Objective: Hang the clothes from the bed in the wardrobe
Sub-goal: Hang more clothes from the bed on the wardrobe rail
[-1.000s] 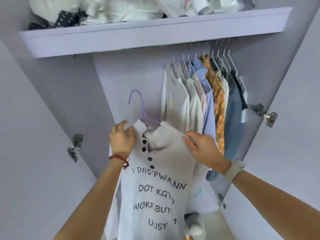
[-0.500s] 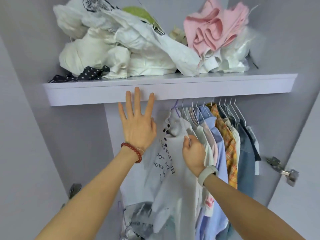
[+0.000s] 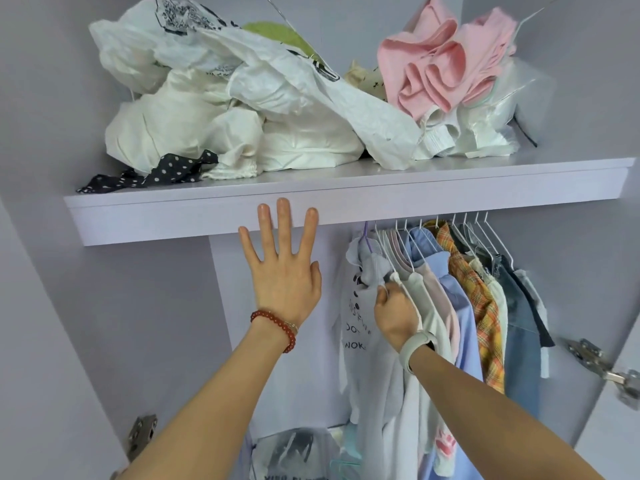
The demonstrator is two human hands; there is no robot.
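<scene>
Keep right hand pinching the printed white shirt at its shoulder, on the purple hanger left of the row, left hand spread open, then check the hook.

My left hand is spread just under the shelf, fingertips before its edge. Right of it, my right hand grips the printed shirt; the hanging clothes are further right.

The pale grey printed shirt hangs on a purple hanger, leftmost beside the hung clothes.
</scene>
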